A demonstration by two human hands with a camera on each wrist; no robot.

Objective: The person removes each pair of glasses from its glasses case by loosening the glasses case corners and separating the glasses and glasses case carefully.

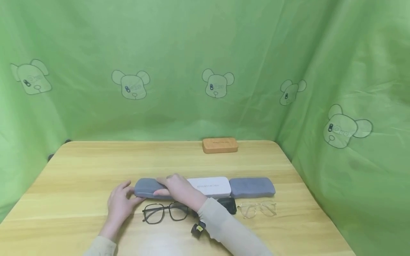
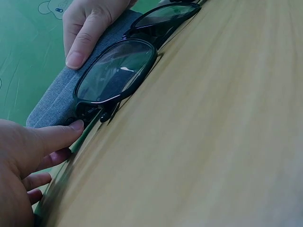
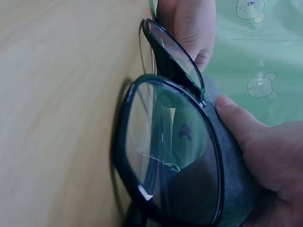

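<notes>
A blue-grey glasses case (image 1: 147, 187) lies closed at the left end of a row of cases. My right hand (image 1: 180, 190) grips it from above, its thumb on the case's upper face in the right wrist view. At the case's left end rests my left hand (image 1: 120, 204); its thumb reaches the near corner, and the other fingers lie loosely, apart from the thumb. Black-framed glasses (image 1: 164, 212) with clear lenses stand just in front of the case, apart from both hands in the head view.
To the right in the row are a white glasses case (image 1: 211, 186) and another blue-grey case (image 1: 252, 187). Dark-lensed glasses (image 1: 228, 205), partly behind my right sleeve, and thin gold-framed glasses (image 1: 257, 209) lie before them. An orange-brown case (image 1: 220, 145) lies near the far edge.
</notes>
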